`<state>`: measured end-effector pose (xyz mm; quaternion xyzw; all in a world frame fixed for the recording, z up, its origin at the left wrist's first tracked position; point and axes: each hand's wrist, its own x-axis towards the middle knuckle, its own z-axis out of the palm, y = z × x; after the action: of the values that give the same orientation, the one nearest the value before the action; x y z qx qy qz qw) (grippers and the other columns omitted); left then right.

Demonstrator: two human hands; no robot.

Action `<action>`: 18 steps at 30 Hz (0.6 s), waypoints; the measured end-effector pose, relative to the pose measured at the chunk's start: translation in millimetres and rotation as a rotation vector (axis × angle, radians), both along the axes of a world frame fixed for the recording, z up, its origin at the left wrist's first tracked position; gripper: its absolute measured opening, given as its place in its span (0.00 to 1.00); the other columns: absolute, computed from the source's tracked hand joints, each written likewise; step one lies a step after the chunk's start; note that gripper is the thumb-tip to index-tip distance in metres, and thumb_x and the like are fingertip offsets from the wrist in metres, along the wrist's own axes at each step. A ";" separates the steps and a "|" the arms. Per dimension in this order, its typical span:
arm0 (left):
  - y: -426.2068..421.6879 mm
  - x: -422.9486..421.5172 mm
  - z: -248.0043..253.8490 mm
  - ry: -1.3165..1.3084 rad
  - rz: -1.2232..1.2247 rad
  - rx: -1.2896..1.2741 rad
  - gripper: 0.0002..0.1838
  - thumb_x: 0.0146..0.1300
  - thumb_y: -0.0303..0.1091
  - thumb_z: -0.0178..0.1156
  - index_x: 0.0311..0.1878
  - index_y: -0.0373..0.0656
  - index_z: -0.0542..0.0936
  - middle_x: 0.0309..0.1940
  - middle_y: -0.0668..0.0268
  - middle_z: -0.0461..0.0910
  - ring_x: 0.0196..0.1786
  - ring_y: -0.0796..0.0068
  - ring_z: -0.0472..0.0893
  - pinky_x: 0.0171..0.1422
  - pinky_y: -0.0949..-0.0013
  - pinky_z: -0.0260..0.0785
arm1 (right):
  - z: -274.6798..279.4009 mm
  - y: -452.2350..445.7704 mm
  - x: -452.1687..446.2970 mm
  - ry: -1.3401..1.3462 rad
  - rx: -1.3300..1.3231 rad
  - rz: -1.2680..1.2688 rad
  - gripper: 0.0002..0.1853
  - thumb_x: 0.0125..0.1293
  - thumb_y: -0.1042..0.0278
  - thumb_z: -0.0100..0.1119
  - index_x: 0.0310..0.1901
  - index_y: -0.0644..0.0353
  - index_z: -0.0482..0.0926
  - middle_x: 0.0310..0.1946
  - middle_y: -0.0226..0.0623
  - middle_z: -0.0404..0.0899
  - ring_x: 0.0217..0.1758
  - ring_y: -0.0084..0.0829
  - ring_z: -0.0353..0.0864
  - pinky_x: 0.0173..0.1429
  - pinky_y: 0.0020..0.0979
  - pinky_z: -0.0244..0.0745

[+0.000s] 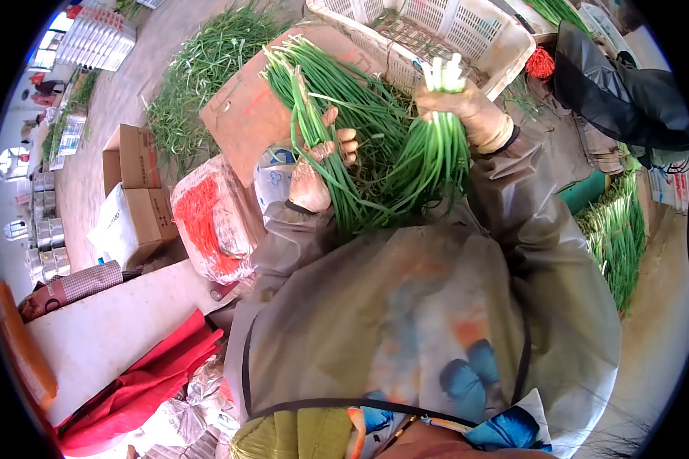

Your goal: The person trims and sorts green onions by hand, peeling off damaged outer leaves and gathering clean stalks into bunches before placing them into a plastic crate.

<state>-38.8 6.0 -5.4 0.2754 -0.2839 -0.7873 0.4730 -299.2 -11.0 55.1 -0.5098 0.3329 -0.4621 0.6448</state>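
My right hand (467, 111), in a stained pale glove, is closed round a bunch of scallions (436, 153). Their white root ends stick up above the fist and the green leaves hang down toward my apron. My left hand (318, 172), gloved too, has its fingers curled loosely about a few long scallion stalks (308, 115) that cross the palm. Behind and between both hands lies a larger heap of scallions (360, 92), partly over a brown board (241, 115). The lower leaves rest against the front of my apron (390, 306).
A white plastic crate (505, 50) stands beyond my right hand. Loose greens (207, 69) cover the floor at the far left. Red ties (207, 226) lie on a wrapped bundle at my left, near a cardboard box (145, 214). More bundled greens (620, 229) stand at right.
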 end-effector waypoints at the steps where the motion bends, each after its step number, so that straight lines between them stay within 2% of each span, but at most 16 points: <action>1: 2.2 -2.7 3.0 0.016 0.011 0.006 0.33 0.53 0.34 0.61 0.63 0.41 0.61 0.40 0.58 0.77 0.37 0.68 0.77 0.42 0.68 0.71 | -0.5 -0.5 2.8 0.157 -0.023 -0.066 0.13 0.51 0.70 0.63 0.39 0.63 0.76 0.31 0.34 0.78 0.31 0.25 0.76 0.37 0.24 0.70; 2: 2.0 -3.1 5.6 0.030 0.018 0.007 0.33 0.54 0.34 0.60 0.63 0.42 0.61 0.41 0.58 0.77 0.38 0.67 0.77 0.42 0.67 0.72 | -4.9 -2.1 5.4 0.129 -0.045 -0.102 0.13 0.51 0.70 0.63 0.37 0.67 0.76 0.30 0.35 0.78 0.31 0.24 0.77 0.39 0.23 0.72; 4: -0.8 0.2 -0.9 0.047 -0.022 0.019 0.32 0.55 0.35 0.59 0.63 0.43 0.61 0.45 0.56 0.76 0.41 0.65 0.78 0.45 0.64 0.72 | 20.9 7.5 5.7 0.045 0.117 -0.122 0.14 0.52 0.69 0.63 0.38 0.67 0.76 0.30 0.35 0.79 0.31 0.24 0.77 0.38 0.23 0.72; 5: -1.8 -1.1 -1.1 0.050 -0.014 0.046 0.32 0.55 0.36 0.59 0.63 0.43 0.62 0.45 0.57 0.76 0.42 0.65 0.78 0.47 0.64 0.71 | 17.0 7.1 -2.7 -0.098 0.052 -0.079 0.15 0.52 0.68 0.63 0.39 0.67 0.76 0.30 0.35 0.79 0.30 0.24 0.77 0.37 0.23 0.72; 6: 0.0 -3.8 1.3 0.053 -0.006 0.079 0.31 0.54 0.37 0.60 0.62 0.42 0.63 0.45 0.57 0.76 0.43 0.65 0.78 0.48 0.64 0.71 | 26.9 7.8 -6.1 -0.116 0.015 -0.004 0.15 0.53 0.70 0.63 0.41 0.68 0.75 0.30 0.36 0.79 0.30 0.25 0.78 0.38 0.24 0.73; 8: 4.6 -9.2 10.1 -0.023 0.030 0.052 0.30 0.54 0.37 0.59 0.61 0.40 0.64 0.43 0.58 0.77 0.42 0.66 0.78 0.47 0.67 0.71 | 27.5 8.6 3.8 0.226 0.010 -0.151 0.15 0.54 0.72 0.62 0.42 0.70 0.73 0.33 0.38 0.79 0.30 0.26 0.77 0.39 0.25 0.74; 10: 3.7 -8.7 13.0 -0.095 0.053 0.009 0.30 0.54 0.38 0.59 0.59 0.38 0.66 0.41 0.59 0.78 0.40 0.68 0.78 0.47 0.69 0.70 | 15.5 2.5 5.6 0.088 -0.005 -0.070 0.14 0.55 0.73 0.62 0.42 0.69 0.74 0.35 0.38 0.79 0.32 0.25 0.76 0.40 0.25 0.73; 12: 2.3 -6.1 7.9 -0.059 -0.104 -0.039 0.29 0.55 0.40 0.58 0.59 0.35 0.66 0.39 0.60 0.78 0.39 0.70 0.78 0.47 0.71 0.69 | 10.6 4.1 12.3 -0.001 -0.010 -0.124 0.13 0.55 0.73 0.60 0.42 0.68 0.75 0.35 0.36 0.79 0.32 0.23 0.76 0.40 0.24 0.73; 13: 5.1 -8.4 9.9 -0.038 -0.128 -0.030 0.29 0.56 0.40 0.58 0.59 0.34 0.67 0.37 0.60 0.78 0.38 0.70 0.77 0.46 0.71 0.70 | 17.2 2.4 19.4 0.147 0.044 -0.097 0.12 0.54 0.73 0.60 0.41 0.67 0.76 0.35 0.36 0.79 0.32 0.23 0.76 0.41 0.23 0.72; 16: 13.2 -17.1 21.2 -0.059 -0.205 -0.005 0.30 0.56 0.40 0.58 0.59 0.34 0.67 0.37 0.59 0.78 0.38 0.71 0.77 0.46 0.70 0.70 | 0.0 -7.5 53.6 0.189 0.177 -0.072 0.12 0.55 0.74 0.61 0.41 0.67 0.77 0.32 0.36 0.79 0.30 0.22 0.76 0.36 0.23 0.72; 18: 17.1 -19.0 32.7 -0.116 -0.239 -0.031 0.27 0.58 0.39 0.57 0.58 0.34 0.67 0.36 0.60 0.79 0.37 0.70 0.78 0.45 0.70 0.70 | 3.6 -9.6 64.0 0.286 0.116 -0.082 0.12 0.55 0.75 0.61 0.40 0.68 0.76 0.28 0.35 0.78 0.28 0.22 0.76 0.33 0.23 0.71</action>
<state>-57.8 23.1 27.3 0.2772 -0.3538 -0.8163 0.3629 -235.1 -20.6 58.7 -0.5183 0.4680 -0.3907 0.5997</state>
